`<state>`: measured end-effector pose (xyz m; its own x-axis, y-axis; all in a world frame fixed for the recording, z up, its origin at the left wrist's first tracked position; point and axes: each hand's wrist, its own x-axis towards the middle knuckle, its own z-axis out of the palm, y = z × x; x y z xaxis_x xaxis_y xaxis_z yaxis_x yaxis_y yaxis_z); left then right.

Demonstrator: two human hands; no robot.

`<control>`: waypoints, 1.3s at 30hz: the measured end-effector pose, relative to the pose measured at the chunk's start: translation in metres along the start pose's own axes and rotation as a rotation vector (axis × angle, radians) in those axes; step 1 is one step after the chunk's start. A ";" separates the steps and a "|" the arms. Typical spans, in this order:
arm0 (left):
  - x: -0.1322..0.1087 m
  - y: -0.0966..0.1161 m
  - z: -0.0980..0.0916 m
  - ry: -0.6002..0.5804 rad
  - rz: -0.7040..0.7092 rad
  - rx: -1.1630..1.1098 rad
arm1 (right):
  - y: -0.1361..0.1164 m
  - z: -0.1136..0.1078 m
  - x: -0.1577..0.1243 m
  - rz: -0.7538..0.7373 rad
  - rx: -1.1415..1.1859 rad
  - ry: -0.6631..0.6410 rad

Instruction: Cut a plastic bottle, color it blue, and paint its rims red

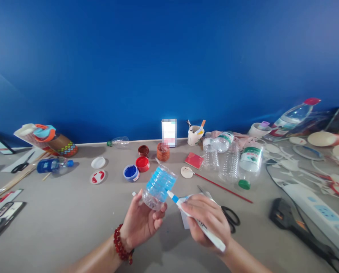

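Note:
In the head view, my left hand [142,218] grips a cut clear plastic bottle [155,199] by its lower end, fingers curled round it. A wide band of light blue colour covers much of the bottle's wall. My right hand [207,220] is closed round a white marker pen [210,236] with a blue collar. The marker's tip touches the bottle's side, at the blue area's edge. Just beyond the bottle stand open pots of blue paint [130,171] and red paint [142,163]. Partly hidden behind my right hand lie black-handled scissors [232,220].
A red-handled brush [223,186] rests on a white lid. Several clear bottles [229,163] stand at right, near a black glue gun [294,231] and a power strip [320,212]. A blue-labelled bottle [48,165] lies at left. A blue wall [129,68] closes off the back.

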<state>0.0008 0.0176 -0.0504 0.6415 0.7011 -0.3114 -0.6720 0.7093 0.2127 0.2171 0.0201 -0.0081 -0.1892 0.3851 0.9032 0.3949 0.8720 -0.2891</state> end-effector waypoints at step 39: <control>-0.008 -0.009 0.007 0.292 0.752 0.787 | -0.014 0.002 0.004 0.035 0.109 -0.075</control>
<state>0.0041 0.0062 -0.0429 -0.0088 0.9991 -0.0403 -0.3651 0.0343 0.9303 0.2087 0.0106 -0.0011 -0.2448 0.4341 0.8670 0.3034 0.8836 -0.3567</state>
